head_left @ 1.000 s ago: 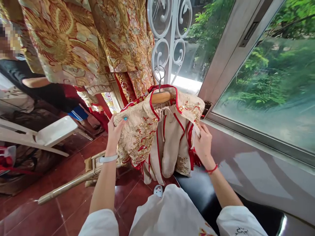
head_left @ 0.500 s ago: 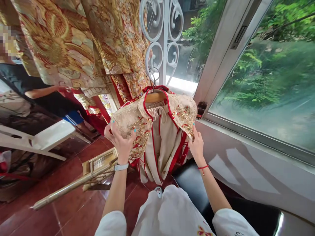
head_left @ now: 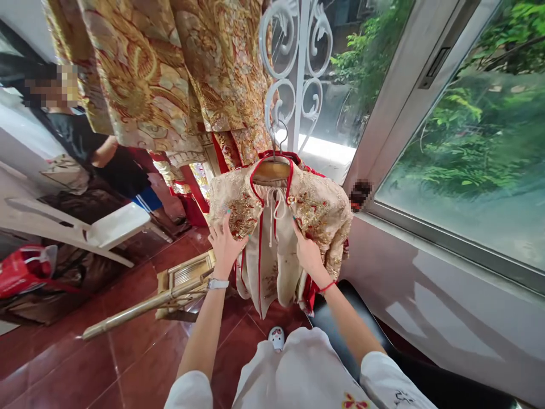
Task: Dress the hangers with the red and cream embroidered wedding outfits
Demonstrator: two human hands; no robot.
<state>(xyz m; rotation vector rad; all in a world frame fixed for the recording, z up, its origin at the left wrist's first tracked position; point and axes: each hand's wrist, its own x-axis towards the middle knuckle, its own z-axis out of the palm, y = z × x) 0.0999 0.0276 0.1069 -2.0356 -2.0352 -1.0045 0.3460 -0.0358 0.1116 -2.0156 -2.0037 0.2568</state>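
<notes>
A cream embroidered jacket (head_left: 321, 207) with red piping and gold beadwork hangs on a wooden hanger (head_left: 275, 170) in front of me. My left hand (head_left: 225, 244) rests on its left front panel, thumb and fingers spread apart. At the opposite front edge, my right hand (head_left: 309, 253) is closed on the cloth beside the opening; its gripping fingers are partly hidden. Between the hands, a thin white drawstring (head_left: 276, 204) is tied in a bow at the waist of a pale garment (head_left: 270, 261) underneath.
Gold brocade garments (head_left: 145, 79) hang at upper left. A bamboo chair (head_left: 187, 284) and a white chair (head_left: 119, 224) stand on the tiled floor, left. A black seat (head_left: 353, 324) is at lower right, below the window (head_left: 460, 142). A person (head_left: 80, 136) is at far left.
Both hands have moved inward from the jacket's outer sides toward its front opening. The jacket's shoulders now hang down instead of being spread outward. The view has shifted slightly left.
</notes>
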